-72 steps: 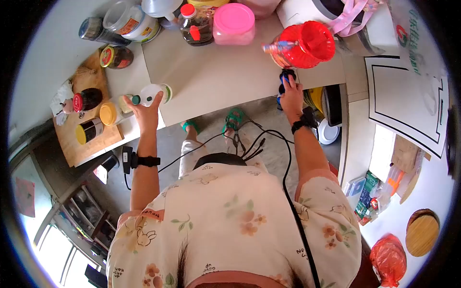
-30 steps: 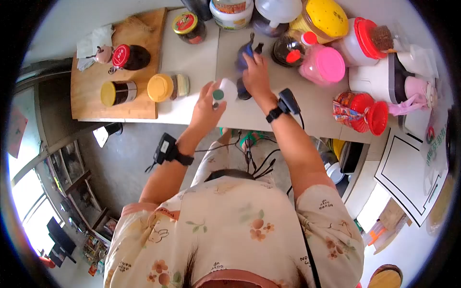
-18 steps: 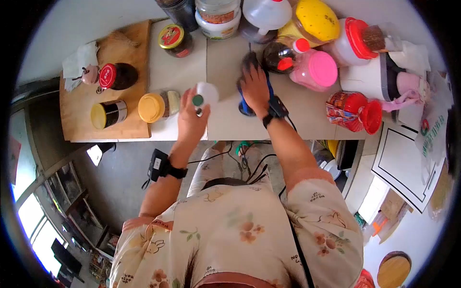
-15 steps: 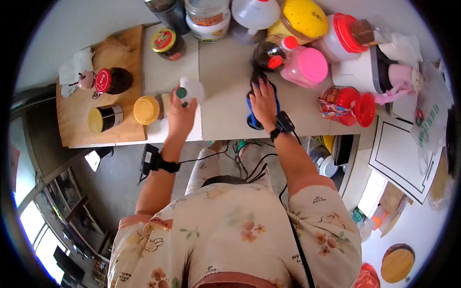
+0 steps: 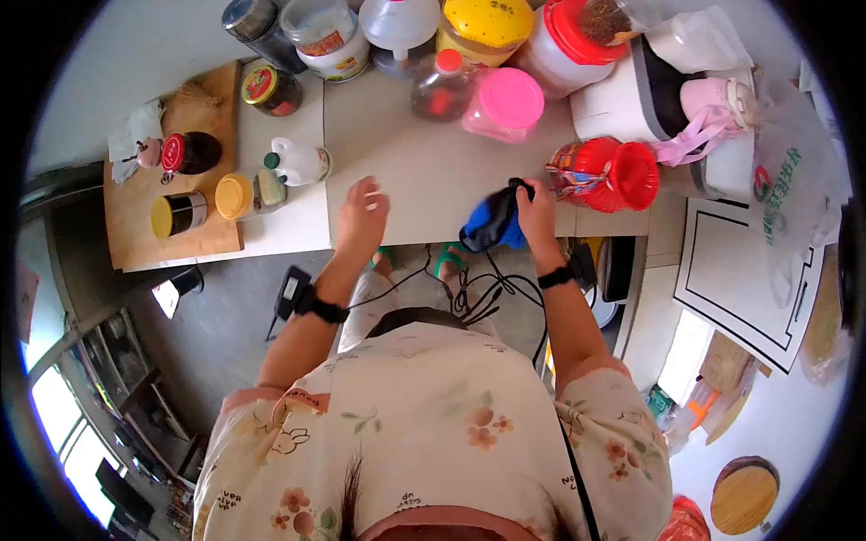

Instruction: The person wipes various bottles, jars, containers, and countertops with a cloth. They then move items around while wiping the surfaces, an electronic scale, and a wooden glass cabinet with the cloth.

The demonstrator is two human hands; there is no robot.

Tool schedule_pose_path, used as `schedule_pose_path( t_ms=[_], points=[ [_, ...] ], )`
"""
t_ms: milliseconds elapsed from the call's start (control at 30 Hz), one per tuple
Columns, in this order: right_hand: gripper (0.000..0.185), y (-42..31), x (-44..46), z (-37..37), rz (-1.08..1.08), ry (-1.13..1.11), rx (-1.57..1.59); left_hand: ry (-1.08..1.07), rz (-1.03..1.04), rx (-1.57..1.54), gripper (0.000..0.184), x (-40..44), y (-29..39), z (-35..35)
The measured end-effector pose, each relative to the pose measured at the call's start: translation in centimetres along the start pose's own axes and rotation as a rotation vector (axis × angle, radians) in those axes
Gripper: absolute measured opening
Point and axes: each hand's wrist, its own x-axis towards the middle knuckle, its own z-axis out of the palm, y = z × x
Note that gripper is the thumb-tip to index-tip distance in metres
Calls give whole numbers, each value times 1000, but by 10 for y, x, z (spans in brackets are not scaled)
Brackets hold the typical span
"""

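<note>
I have the right hand (image 5: 538, 216) gripping a blue-and-black cloth (image 5: 493, 219) at the counter's (image 5: 406, 162) near edge, at 3 o'clock from the left hand (image 5: 363, 216), which is empty, fingers loosely curled. Bunched and creased, the cloth's long axis runs roughly 1 to 7 o'clock.

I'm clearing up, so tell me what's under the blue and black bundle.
Tabletop shows beyond the blue and black bundle, held in the right hand. What lies directly beneath is covered and cannot be seen.
</note>
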Motion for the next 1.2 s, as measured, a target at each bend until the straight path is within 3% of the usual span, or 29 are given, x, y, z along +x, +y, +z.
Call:
schedule_pose_path(
  t_ms=[67,233,300,367,467,733,767,867,967,1067,1200],
  points=[
    [28,-50,14,-40,-68,92,130,-160,100,-50,46,20,28,29],
    [27,-143,76,-93,-343,273,215,-129,285,99,51,59,96,94],
    [33,-143,111,-76,-366,261,127,-51,333,220,58,65,116,116],
    [36,-121,142,-36,-538,237,-74,53,405,325,67,70,125,134],
    [39,-115,147,-11,-720,392,-321,30,408,360,78,82,118,158],
    [41,-117,106,-41,-695,-180,-32,131,522,493,82,88,90,183],
    [41,-112,102,-48,-708,-189,-60,150,537,533,84,90,80,189],
    [44,-97,101,-59,-742,-146,-156,-157,235,245,86,57,135,148],
    [43,-100,114,-53,-680,-26,-157,-127,233,252,87,61,132,156],
    [41,-99,126,-56,-592,-49,-6,27,513,178,86,80,119,165],
    [42,-103,118,-84,-414,165,143,88,459,172,89,96,121,182]
  ],
)
